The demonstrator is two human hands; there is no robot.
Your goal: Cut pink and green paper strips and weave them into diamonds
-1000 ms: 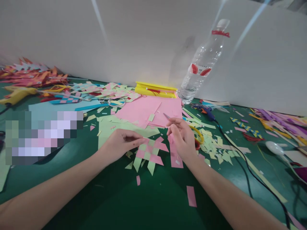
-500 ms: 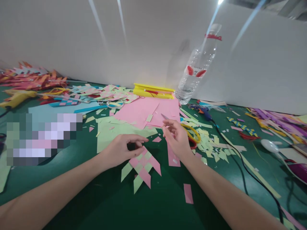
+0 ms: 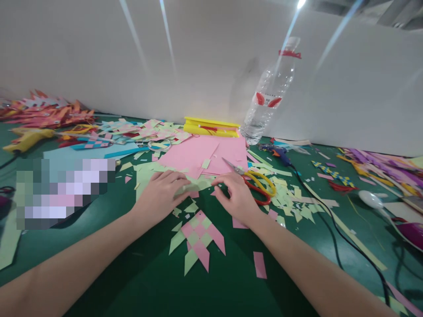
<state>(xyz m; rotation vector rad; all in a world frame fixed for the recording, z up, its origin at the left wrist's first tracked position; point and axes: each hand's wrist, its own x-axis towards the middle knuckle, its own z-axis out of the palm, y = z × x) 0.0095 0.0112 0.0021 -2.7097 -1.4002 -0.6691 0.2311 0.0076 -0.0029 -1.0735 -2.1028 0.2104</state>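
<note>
A woven pink and green paper piece (image 3: 197, 237) lies on the green table (image 3: 139, 273) just in front of my hands. My left hand (image 3: 161, 196) rests palm down with its fingers stretched flat on a pale green sheet (image 3: 145, 176). My right hand (image 3: 233, 196) also lies flat, fingers reaching left toward the same sheet's edge, over a pink strip (image 3: 238, 223). Yellow-handled scissors (image 3: 256, 182) lie right beside my right hand, blades pointing up left onto the pink sheets (image 3: 205, 154).
A clear water bottle (image 3: 269, 99) and a yellow box (image 3: 211, 127) stand by the white wall. Paper scraps (image 3: 294, 202) litter the right side, with a blue glue gun (image 3: 279, 152) and black cable (image 3: 333, 224). A yellow glue gun (image 3: 28, 137) and woven pieces (image 3: 49, 110) lie left.
My left hand let go of the woven piece, which now lies nearer to me. Both hands moved forward and flattened onto the green sheet. The scissors left my right hand and lie on the table.
</note>
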